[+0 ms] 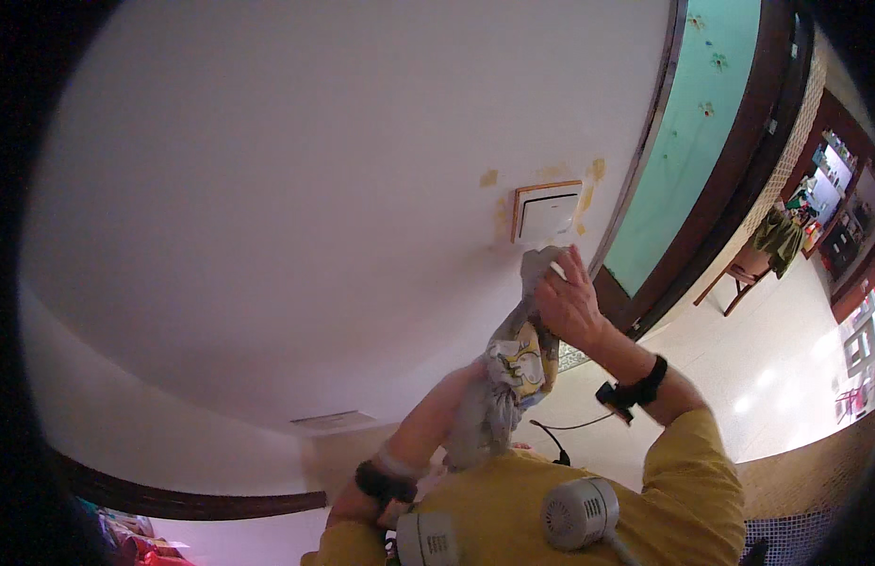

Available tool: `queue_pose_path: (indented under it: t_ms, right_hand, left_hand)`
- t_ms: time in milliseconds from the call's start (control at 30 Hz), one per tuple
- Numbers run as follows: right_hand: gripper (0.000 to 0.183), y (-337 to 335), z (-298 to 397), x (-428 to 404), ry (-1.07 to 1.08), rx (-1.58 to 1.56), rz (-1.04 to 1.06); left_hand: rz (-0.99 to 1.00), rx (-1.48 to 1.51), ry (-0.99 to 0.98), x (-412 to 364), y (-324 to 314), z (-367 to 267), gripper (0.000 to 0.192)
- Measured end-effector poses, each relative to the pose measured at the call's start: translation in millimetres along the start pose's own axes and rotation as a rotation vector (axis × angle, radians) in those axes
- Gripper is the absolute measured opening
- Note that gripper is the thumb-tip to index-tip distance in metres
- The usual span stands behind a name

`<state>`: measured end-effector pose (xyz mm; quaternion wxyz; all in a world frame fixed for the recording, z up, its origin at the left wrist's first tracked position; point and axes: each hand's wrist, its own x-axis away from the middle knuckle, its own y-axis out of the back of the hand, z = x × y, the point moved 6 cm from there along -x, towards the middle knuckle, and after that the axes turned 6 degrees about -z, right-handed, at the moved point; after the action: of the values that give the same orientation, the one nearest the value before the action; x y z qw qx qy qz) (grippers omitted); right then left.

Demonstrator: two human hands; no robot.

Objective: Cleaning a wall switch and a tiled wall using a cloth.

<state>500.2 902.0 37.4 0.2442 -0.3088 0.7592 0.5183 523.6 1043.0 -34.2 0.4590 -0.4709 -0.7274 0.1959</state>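
Note:
A white wall switch (549,214) with an orange-brown edge is set in the pale wall, with yellowish marks on the wall around it. Just below the switch, my right hand (568,297) grips the upper end of a grey cloth (540,272) against the wall. The cloth hangs down in folds and shows a printed patch with yellow and white. My left forearm reaches up behind the hanging cloth; the left hand itself is hidden by it, so its grip cannot be seen.
Right of the switch stands a dark door frame (713,184) with a green flowered panel (699,134). Farther right, a wooden chair (745,272) bears a dark green cloth (780,240). A flat plate (331,420) sits low on the wall.

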Motion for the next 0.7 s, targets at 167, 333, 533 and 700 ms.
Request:
queue_pose_path:
  t_ms: [167,333,533,700]
  right_hand:
    - [0.043,27.2,-23.8,30.2,-0.38,-0.163,-0.466]
    - [0.046,6.7,-39.9,43.8,-0.78,-0.517,-0.714]
    - [0.038,-28.4,-26.0,13.4,-0.92,-0.648,-0.376]
    - [0.044,-4.3,9.4,-23.1,-0.451,-0.312,-0.49]
  left_hand:
    - [-0.012,-0.438,-0.444,50.6,-50.1,-17.7,0.039]
    - [0.038,-0.206,-0.078,5.1,-19.8,1.2,0.038]
    - [0.011,-0.078,0.0,-8.6,1.0,8.8,0.039]
    - [0.002,-0.172,-0.086,-3.4,9.8,4.8,0.038]
